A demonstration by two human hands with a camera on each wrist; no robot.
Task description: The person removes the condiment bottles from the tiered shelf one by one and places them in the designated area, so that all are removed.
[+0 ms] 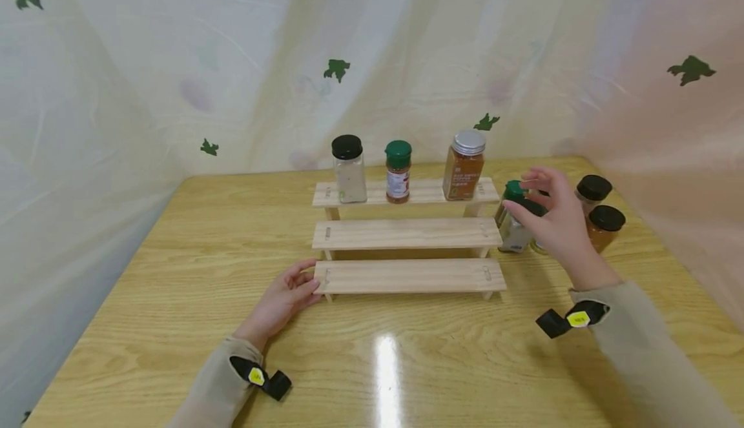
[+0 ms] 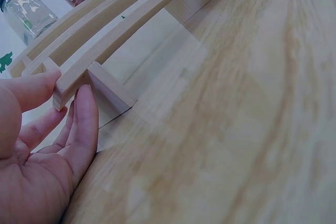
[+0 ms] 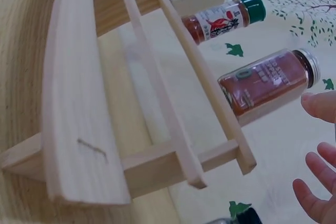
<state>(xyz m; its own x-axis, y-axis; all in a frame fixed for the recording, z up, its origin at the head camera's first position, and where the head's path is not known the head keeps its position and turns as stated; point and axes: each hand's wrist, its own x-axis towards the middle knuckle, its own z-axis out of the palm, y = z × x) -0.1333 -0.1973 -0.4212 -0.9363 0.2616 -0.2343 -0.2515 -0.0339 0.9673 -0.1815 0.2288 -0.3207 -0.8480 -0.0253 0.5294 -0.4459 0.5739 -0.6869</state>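
A three-tier wooden spice rack (image 1: 407, 233) stands on the table. My left hand (image 1: 286, 295) holds the left end of its lowest shelf, thumb on the upper side and fingers beneath, as the left wrist view shows. On the top shelf stand a black-lidded jar of pale powder (image 1: 351, 173), a small green-lidded spice bottle (image 1: 398, 173) and a silver-lidded jar of red-brown powder (image 1: 464, 166). My right hand (image 1: 558, 221), fingers parted and nothing held, hovers by the rack's right end, over a black-lidded jar (image 1: 514, 234) and a green-lidded bottle (image 1: 514, 189), partly hiding them.
Two more black-lidded jars, one pale (image 1: 593, 190) and one orange-brown (image 1: 604, 229), stand right of my right hand. A leaf-patterned curtain (image 1: 232, 66) hangs behind the wooden table (image 1: 203, 254). The lower two shelves carry no jars.
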